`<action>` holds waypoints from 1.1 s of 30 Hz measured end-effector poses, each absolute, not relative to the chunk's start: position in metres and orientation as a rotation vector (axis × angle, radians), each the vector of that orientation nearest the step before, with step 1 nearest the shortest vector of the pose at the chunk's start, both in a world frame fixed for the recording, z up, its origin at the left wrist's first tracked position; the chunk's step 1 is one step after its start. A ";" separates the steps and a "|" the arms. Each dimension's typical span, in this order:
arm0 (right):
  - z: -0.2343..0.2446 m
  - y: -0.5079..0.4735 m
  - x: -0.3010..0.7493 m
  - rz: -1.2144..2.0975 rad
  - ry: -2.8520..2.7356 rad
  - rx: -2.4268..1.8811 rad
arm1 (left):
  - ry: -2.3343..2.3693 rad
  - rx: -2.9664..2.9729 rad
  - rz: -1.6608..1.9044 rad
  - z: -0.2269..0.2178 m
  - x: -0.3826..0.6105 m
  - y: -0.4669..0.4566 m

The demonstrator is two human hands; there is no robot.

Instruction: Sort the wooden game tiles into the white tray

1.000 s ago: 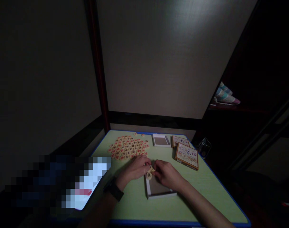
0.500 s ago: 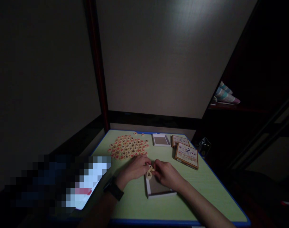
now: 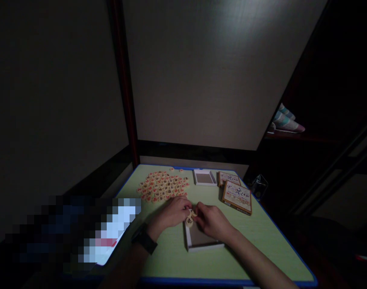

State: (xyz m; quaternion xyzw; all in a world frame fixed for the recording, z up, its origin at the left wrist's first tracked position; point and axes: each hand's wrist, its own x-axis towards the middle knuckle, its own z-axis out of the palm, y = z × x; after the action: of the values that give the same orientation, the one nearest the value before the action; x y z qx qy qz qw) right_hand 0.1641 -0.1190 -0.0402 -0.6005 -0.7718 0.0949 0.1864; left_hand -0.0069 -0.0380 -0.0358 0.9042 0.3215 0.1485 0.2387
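Note:
My left hand (image 3: 176,210), a dark watch on its wrist, is curled in at the upper left corner of an open box tray (image 3: 201,247); what its fingertips hold is too small to make out. Opposite it, my right hand (image 3: 213,220) reaches over the tray with its fingers pinched on a round Chinese chess piece (image 3: 194,214). Just below the fingertips, another Chinese chess piece (image 3: 188,222) with a dark character lies face up by the tray's left wall. My hands nearly meet and hide the tray's far side.
Many Chinese chess pieces (image 3: 164,186), red and black, are spread at the table's back left. A second shallow tray (image 3: 204,178) stands at the back, beside two printed boxes (image 3: 237,196). At the left is a pixelated bright screen (image 3: 114,233). Blue edging (image 3: 201,281) rims the green table.
Hardly anything differs. Both hands stay at the tray's corner, with only a slight shift of the fingers around the pieces.

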 end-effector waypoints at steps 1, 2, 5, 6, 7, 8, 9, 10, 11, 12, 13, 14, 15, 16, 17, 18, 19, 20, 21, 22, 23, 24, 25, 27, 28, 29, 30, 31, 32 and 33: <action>-0.041 -0.119 0.164 0.267 -2.175 -1.684 | 0.875 2.480 0.407 -0.036 -0.007 -0.038; -0.041 -0.119 0.164 0.266 -2.178 -1.676 | 0.873 2.485 0.406 -0.036 -0.007 -0.038; -0.042 -0.120 0.164 0.255 -2.185 -1.665 | 0.878 2.494 0.399 -0.035 -0.007 -0.038; -0.042 -0.120 0.164 0.252 -2.186 -1.665 | 0.879 2.493 0.397 -0.034 -0.007 -0.039; -0.042 -0.120 0.164 0.253 -2.186 -1.662 | 0.879 2.488 0.393 -0.033 -0.007 -0.039; -0.042 -0.121 0.163 0.256 -2.183 -1.657 | 0.878 2.483 0.389 -0.032 -0.007 -0.040; -0.042 -0.121 0.164 0.264 -2.178 -1.649 | 0.878 2.476 0.386 -0.031 -0.007 -0.040; -0.042 -0.122 0.164 0.276 -2.169 -1.636 | 0.877 2.470 0.384 -0.030 -0.008 -0.040; -0.043 -0.122 0.164 0.290 -2.158 -1.621 | 0.872 2.466 0.383 -0.029 -0.009 -0.041; -0.042 -0.122 0.164 0.306 -2.145 -1.605 | 0.864 2.466 0.387 -0.028 -0.009 -0.041; -0.042 -0.123 0.165 0.322 -2.130 -1.590 | 0.856 2.471 0.393 -0.028 -0.010 -0.041; -0.041 -0.124 0.165 0.335 -2.115 -1.577 | 0.847 2.482 0.395 -0.027 -0.011 -0.042; -0.039 -0.124 0.166 0.348 -2.098 -1.564 | 0.836 2.500 0.394 -0.026 -0.012 -0.043; -0.037 -0.125 0.168 0.357 -2.078 -1.552 | 0.826 2.525 0.394 -0.025 -0.013 -0.044; -0.035 -0.125 0.169 0.367 -2.055 -1.540 | 0.817 2.553 0.391 -0.025 -0.013 -0.045; -0.033 -0.126 0.170 0.375 -2.026 -1.529 | 0.807 2.583 0.386 -0.024 -0.013 -0.047; -0.032 -0.126 0.172 0.383 -1.995 -1.519 | 0.801 2.611 0.377 -0.023 -0.013 -0.049; -0.031 -0.126 0.173 0.389 -1.963 -1.512 | 0.806 2.634 0.364 -0.023 -0.013 -0.052; -0.030 -0.126 0.175 0.388 -1.931 -1.510 | 0.821 2.653 0.348 -0.023 -0.012 -0.054; -0.030 -0.126 0.176 0.381 -1.901 -1.513 | 0.840 2.669 0.329 -0.023 -0.012 -0.056; -0.030 -0.125 0.177 0.369 -1.874 -1.517 | 0.861 2.684 0.309 -0.023 -0.011 -0.059; -0.031 -0.124 0.178 0.354 -1.852 -1.520 | 0.880 2.700 0.292 -0.024 -0.010 -0.060; -0.032 -0.124 0.179 0.338 -1.837 -1.520 | 0.896 2.715 0.278 -0.025 -0.010 -0.062; -0.033 -0.123 0.179 0.308 -1.826 -1.514 | 0.916 2.742 0.267 -0.026 -0.009 -0.063; -0.034 -0.122 0.179 0.300 -1.833 -1.512 | 0.923 2.751 0.266 -0.026 -0.009 -0.063; -0.035 -0.122 0.179 0.298 -1.844 -1.512 | 0.927 2.757 0.266 -0.027 -0.009 -0.063; -0.035 -0.122 0.178 0.303 -1.858 -1.514 | 0.929 2.762 0.265 -0.027 -0.009 -0.063; -0.035 -0.123 0.178 0.315 -1.871 -1.516 | 0.929 2.764 0.264 -0.027 -0.009 -0.062; -0.035 -0.123 0.177 0.331 -1.883 -1.519 | 0.927 2.766 0.261 -0.027 -0.009 -0.062; -0.035 -0.123 0.177 0.344 -1.892 -1.522 | 0.928 2.768 0.261 -0.026 -0.009 -0.062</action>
State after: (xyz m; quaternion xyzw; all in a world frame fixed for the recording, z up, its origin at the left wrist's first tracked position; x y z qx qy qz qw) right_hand 0.1770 -0.1234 -0.0351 -0.5843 -0.7260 0.1320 0.3379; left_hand -0.0095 -0.0619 -0.0264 0.9392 0.3147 0.0887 0.1050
